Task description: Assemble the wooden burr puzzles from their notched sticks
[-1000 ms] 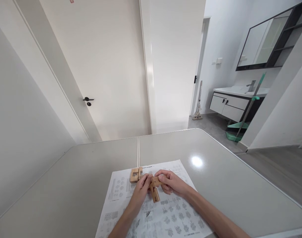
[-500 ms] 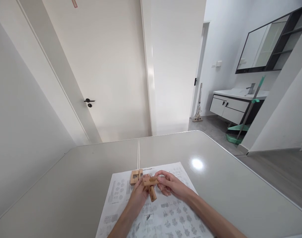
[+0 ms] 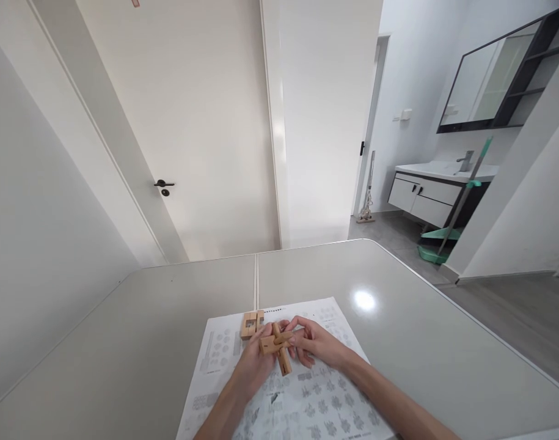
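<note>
My left hand (image 3: pixel 253 365) and my right hand (image 3: pixel 316 344) meet over a printed instruction sheet (image 3: pixel 288 391) and together grip crossed wooden puzzle pieces (image 3: pixel 278 347). One bar lies roughly level, the other points down toward me. Fingers of both hands are curled around the pieces. A second small cluster of wooden blocks (image 3: pixel 251 323) rests on the sheet's far left part, just beyond my left hand and apart from it.
The sheet lies on a grey table (image 3: pixel 123 342) with a seam down its middle. Behind stand a white door (image 3: pixel 192 134) with a black handle, and to the right a bathroom vanity (image 3: pixel 428 192), a mirror and a green dustpan (image 3: pixel 437 244).
The level bar has slid left across the upright one, forming a cross. My hands have drawn slightly closer together; the camera has bobbed a little.
</note>
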Demonstrator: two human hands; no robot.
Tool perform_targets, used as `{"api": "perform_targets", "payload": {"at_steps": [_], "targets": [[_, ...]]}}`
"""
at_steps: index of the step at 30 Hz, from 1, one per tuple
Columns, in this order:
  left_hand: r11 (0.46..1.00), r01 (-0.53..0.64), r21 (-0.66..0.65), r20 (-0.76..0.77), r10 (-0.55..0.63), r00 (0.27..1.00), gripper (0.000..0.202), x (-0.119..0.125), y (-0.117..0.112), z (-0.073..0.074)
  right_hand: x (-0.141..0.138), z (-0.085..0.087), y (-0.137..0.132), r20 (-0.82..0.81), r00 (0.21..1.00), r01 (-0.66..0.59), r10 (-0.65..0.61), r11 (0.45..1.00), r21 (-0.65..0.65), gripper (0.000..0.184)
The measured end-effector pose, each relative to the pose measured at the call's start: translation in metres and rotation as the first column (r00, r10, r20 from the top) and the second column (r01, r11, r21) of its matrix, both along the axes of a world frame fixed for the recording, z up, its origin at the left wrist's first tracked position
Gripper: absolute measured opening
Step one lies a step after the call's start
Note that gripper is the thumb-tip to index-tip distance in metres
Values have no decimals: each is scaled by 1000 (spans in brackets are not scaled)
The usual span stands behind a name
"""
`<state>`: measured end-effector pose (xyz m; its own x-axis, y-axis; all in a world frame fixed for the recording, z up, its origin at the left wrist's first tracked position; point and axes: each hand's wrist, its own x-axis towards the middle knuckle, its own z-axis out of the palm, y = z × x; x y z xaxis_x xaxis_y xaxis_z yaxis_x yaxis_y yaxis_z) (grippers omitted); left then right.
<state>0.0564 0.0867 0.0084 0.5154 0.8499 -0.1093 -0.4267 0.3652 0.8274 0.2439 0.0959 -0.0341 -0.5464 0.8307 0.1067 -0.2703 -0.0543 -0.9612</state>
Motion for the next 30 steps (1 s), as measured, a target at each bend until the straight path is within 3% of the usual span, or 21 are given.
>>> {"api": "perform_targets", "payload": {"at_steps": [12,21,24,30], "targets": [[1000,-14,17,-92,15,996,32,-9,5,-9,5,10,-5,3,999,-52,52,999,-8,38],[999,-32,1,-86,32,996,29,-10,4,-6,7,21,-10,-1,993,-117,117,993,-14,35],[999,-44,-5,-92,43,995,31,-10,4,-7,8,21,-10,-10,987,-161,161,986,-29,36],[999,50,-7,-148,-51,988,39,-9,1,-5,5,22,-10,34,943,-329,330,944,-32,33]]}}
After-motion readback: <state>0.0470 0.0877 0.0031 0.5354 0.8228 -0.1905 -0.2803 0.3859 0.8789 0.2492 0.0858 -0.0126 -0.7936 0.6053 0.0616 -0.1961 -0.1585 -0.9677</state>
